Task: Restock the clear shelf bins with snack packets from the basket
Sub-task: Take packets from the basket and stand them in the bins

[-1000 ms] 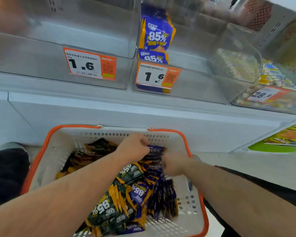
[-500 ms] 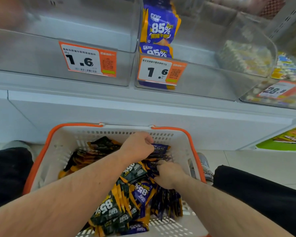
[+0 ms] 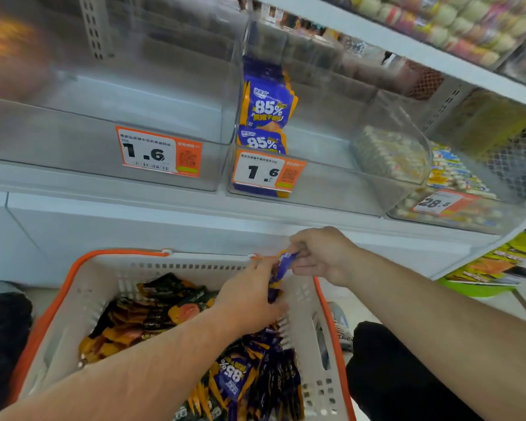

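Note:
A white basket with an orange rim [image 3: 73,278] sits low in front of me, holding blue "85%" snack packets [image 3: 249,381] on the right and black-and-orange packets [image 3: 146,317] on the left. My left hand [image 3: 249,296] and my right hand [image 3: 319,256] both grip a bunch of blue packets [image 3: 281,265] raised above the basket's far right corner. Above, a clear shelf bin [image 3: 331,183] with a 1.6 price tag holds a few upright blue packets [image 3: 266,107]. The clear bin to its left [image 3: 73,147] has nothing visible inside.
A third clear bin [image 3: 456,214] at the right holds small wrapped sweets behind a 28.8 tag. A white shelf base [image 3: 164,220] runs behind the basket. Green and yellow goods [image 3: 492,268] lie low on the right. My dark trouser legs flank the basket.
Both hands rose out of the basket's pile, lifting a bunch of blue packets up toward its far right corner. The camera tilted upward, showing more of the shelf.

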The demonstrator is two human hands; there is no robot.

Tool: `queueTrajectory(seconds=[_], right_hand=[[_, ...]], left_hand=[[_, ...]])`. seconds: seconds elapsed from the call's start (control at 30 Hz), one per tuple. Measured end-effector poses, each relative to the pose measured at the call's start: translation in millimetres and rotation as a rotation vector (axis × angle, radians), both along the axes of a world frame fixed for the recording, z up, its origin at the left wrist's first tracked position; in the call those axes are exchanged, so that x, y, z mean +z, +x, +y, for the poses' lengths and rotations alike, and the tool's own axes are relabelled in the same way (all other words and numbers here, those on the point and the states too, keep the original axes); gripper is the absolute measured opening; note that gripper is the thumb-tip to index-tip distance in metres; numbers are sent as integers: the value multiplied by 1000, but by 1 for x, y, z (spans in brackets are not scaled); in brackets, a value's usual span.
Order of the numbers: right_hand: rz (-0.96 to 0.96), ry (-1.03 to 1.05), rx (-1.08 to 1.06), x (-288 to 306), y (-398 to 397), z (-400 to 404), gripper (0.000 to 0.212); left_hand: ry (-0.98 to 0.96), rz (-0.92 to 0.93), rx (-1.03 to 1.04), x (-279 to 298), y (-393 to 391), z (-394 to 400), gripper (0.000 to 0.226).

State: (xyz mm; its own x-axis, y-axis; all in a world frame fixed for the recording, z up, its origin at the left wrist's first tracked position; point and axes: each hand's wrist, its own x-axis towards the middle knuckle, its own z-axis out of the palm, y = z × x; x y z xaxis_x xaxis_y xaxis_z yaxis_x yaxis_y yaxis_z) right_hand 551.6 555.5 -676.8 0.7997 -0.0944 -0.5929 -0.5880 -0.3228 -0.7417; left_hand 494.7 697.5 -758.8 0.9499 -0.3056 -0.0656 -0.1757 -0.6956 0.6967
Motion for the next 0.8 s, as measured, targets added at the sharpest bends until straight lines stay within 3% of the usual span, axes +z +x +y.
queueTrajectory(seconds=[0.07,0.13,0.23,0.3,0.43,0.63,0.8], right_hand=[[1,105,27,17,-2,0,20],[-71,197,-24,29,-2,-1,20],[-263,196,-212,38,1,-4,11],[-336,121,-171,41,-3,-4,6],[-323,52,82,49,-21,5,6],[-470,104,73,73,-9,13,13],[-575,202,-119,117,40,18,22]], left_hand=[[-150,-91,198,8,9,5,40],[-315,-27,359,19,21,15,30],[-665,137,377,37,30,24,25],[-842,190,333,50,30,25,30],[-937,198,250,68,29,23,29],[-1036,147,355,97,35,25,8],[-1038,97,455,114,44,32,9]])
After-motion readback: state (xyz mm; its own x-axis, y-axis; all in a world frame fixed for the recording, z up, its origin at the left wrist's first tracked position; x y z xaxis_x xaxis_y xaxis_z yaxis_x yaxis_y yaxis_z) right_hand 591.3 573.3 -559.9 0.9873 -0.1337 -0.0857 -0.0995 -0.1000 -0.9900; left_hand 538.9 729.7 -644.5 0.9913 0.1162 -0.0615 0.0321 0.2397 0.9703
